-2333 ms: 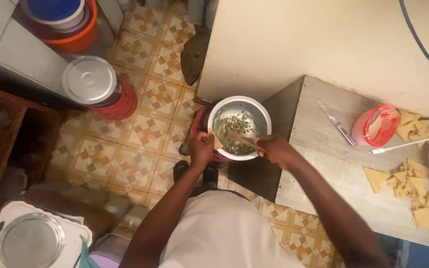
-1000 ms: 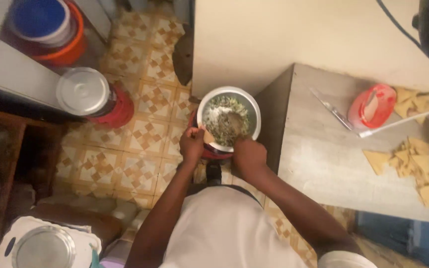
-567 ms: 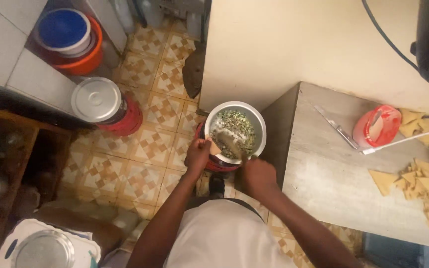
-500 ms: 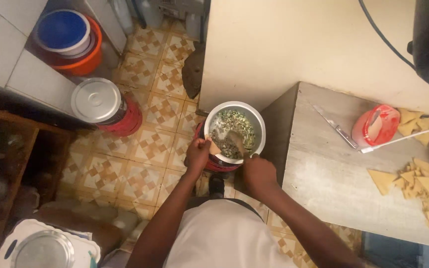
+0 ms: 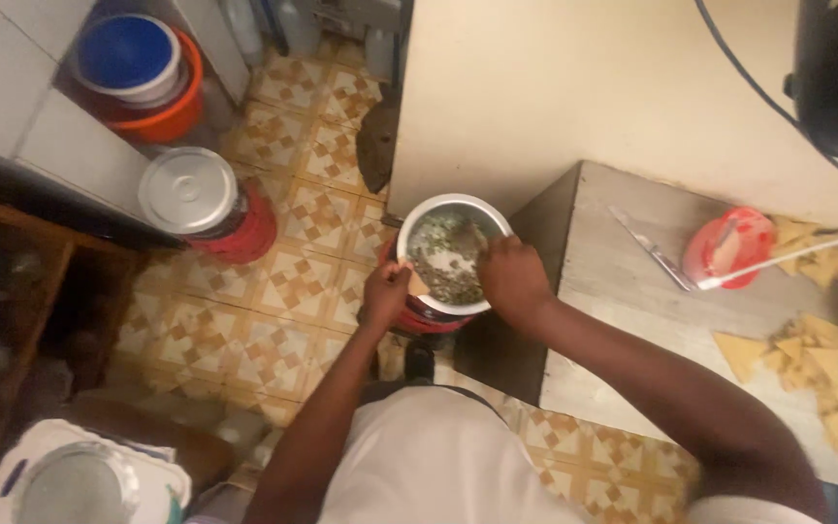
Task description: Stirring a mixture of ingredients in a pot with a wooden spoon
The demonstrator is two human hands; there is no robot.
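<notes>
**Metal pot of green-flecked filling, both hands engaged**

Metal pot (image 5: 451, 254): sits on a red stand over the tiled floor (image 5: 293, 281), just beside the counter (image 5: 632, 320). Left hand (image 5: 386, 294): grasps the pot's near rim, a pale piece at its fingertips. Right hand (image 5: 510, 278): reaches into the pot, clenched; what it holds cannot be told. Triangular dough pieces (image 5: 807, 359): on the counter, well apart.

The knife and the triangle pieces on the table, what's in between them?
In the head view, a round red plastic container sits between the metal knife and the yellow triangular dough pieces, with a thin white stick resting across it.
</notes>
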